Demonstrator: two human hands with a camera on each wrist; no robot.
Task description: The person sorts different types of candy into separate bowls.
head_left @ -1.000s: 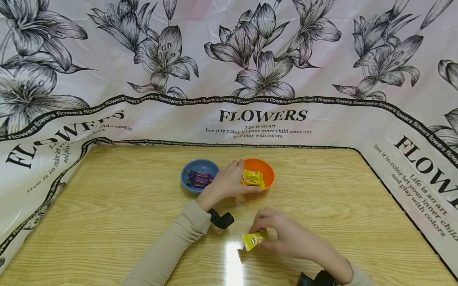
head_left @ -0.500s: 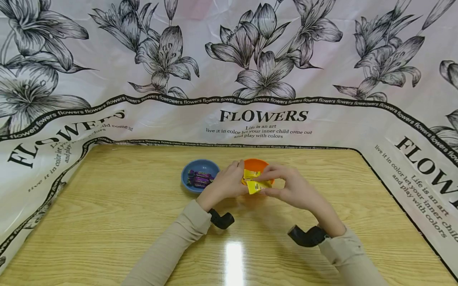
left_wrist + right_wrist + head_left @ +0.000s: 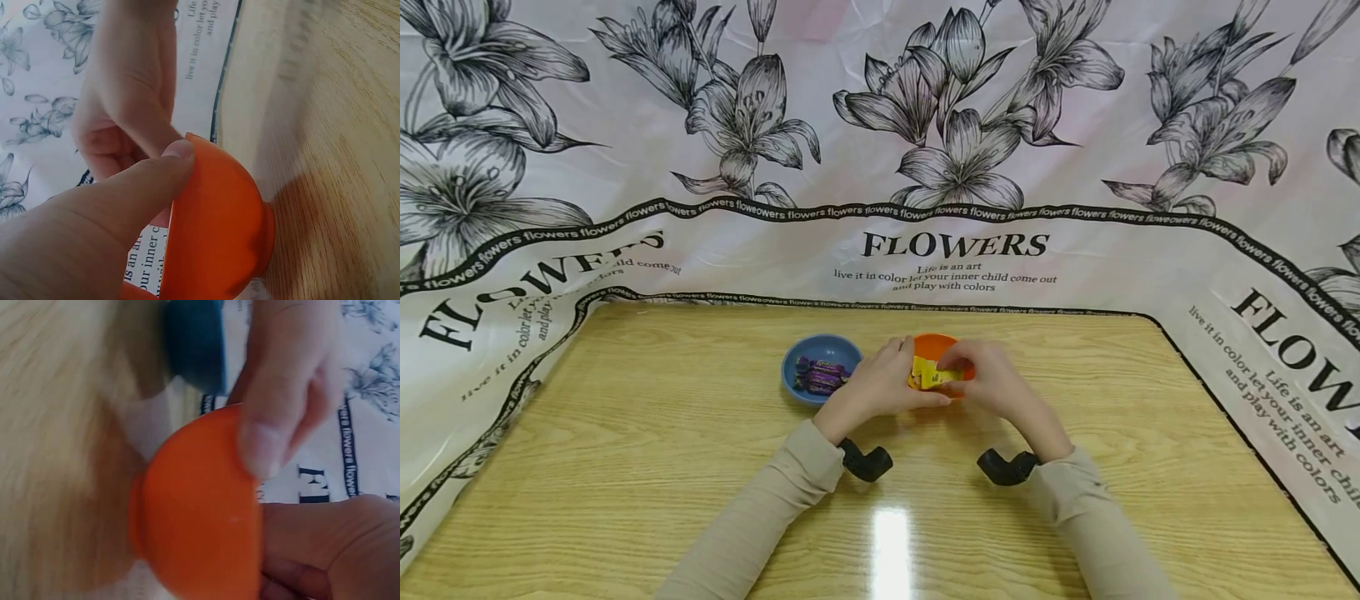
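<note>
My left hand [image 3: 880, 382] steadies the orange bowl [image 3: 935, 343], its thumb along the near rim and its fingers at the left side. In the left wrist view that thumb lies on the rim of the orange bowl [image 3: 219, 219]. From the right, my right hand [image 3: 1000, 379] reaches over the bowl and pinches a yellow-wrapped candy [image 3: 931, 374] just inside it. Other yellow candies lie beneath, partly hidden by the fingers. The right wrist view shows the right hand [image 3: 356, 550] at the bowl's mouth; its fingertips and the candy are out of sight there.
A blue bowl [image 3: 820, 343] with several purple-wrapped candies [image 3: 818, 377] stands left of the orange one, partly behind the left hand. Both stand on a wood-grain table [image 3: 662, 433]. A flower-printed cloth [image 3: 955, 275] rises along the back and sides.
My right hand has carried the yellow candy from the table's front up and away to the orange bowl, then down into its mouth. The left hand has stayed at the bowl.
</note>
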